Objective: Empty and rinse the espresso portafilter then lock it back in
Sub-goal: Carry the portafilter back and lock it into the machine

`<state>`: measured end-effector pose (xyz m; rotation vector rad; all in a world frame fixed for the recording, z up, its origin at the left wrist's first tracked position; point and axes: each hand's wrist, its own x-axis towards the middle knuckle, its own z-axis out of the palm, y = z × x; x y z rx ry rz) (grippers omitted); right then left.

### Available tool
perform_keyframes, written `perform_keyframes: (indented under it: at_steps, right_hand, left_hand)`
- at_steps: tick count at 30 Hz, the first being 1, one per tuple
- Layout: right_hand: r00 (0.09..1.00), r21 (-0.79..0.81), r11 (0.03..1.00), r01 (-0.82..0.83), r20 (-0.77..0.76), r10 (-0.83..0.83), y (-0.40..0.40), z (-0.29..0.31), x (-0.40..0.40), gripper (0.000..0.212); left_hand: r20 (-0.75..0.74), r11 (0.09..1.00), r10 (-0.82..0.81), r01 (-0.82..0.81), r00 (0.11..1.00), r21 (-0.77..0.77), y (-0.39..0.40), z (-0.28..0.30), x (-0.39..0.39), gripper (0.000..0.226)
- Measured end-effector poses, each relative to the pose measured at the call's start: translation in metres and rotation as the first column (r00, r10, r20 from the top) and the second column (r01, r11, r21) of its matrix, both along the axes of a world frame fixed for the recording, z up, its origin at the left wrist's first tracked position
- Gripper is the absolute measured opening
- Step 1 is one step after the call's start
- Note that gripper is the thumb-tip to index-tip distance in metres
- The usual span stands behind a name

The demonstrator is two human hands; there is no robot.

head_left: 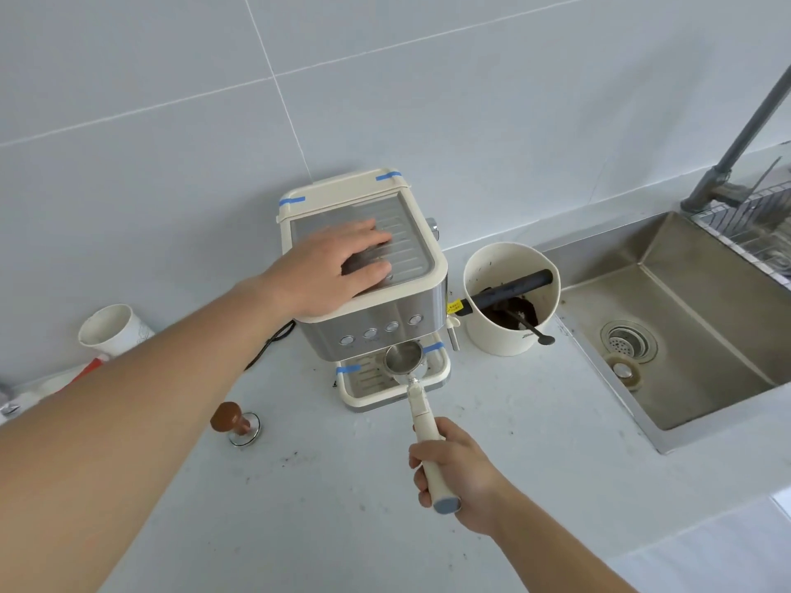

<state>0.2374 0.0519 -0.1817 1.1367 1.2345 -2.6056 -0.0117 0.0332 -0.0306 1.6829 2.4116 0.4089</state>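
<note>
A cream and steel espresso machine (pixel 411 310) stands against the tiled wall. My left hand (pixel 334 271) lies flat on its ribbed top, fingers spread. My right hand (pixel 458 468) is closed around the cream handle of the portafilter (pixel 404 357). Its shiny metal basket looks clean and sits just below the machine's front, above the drip tray (pixel 364 383). Whether the basket touches the group head is hidden.
A cream knock box (pixel 509 336) with a black bar, coffee grounds and a spoon stands right of the machine. Further right are a steel sink (pixel 693 336) and grey faucet (pixel 744 134). A wooden-handled tamper (pixel 235 421) and paper cup (pixel 113 331) sit to the left.
</note>
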Motion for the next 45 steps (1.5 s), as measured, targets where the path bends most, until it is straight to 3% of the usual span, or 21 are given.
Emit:
perform_keyframes:
  at_steps: [7, 27, 45]
  right_hand:
    - [0.999, -0.016, 0.999, 0.047, 0.006, -0.047, -0.003, -0.011, -0.015, 0.042]
    - [0.980, -0.023, 0.988, 0.154, -0.125, -0.155, 0.005, -0.003, -0.082, 0.033]
    - [0.976, 0.127, 0.980, 0.150, -0.174, -0.127, -0.030, -0.011, -0.101, 0.027]
  left_hand:
    - [-0.036, 0.999, -0.044, 0.045, 0.998, 0.025, 0.004, -0.013, 0.001, 0.061]
    - [0.016, 0.997, 0.003, -0.004, 1.000, 0.073, 0.009, -0.013, -0.005, 0.054]
    - [0.038, 0.994, 0.032, -0.035, 0.999, 0.102, 0.008, -0.008, 0.000, 0.049]
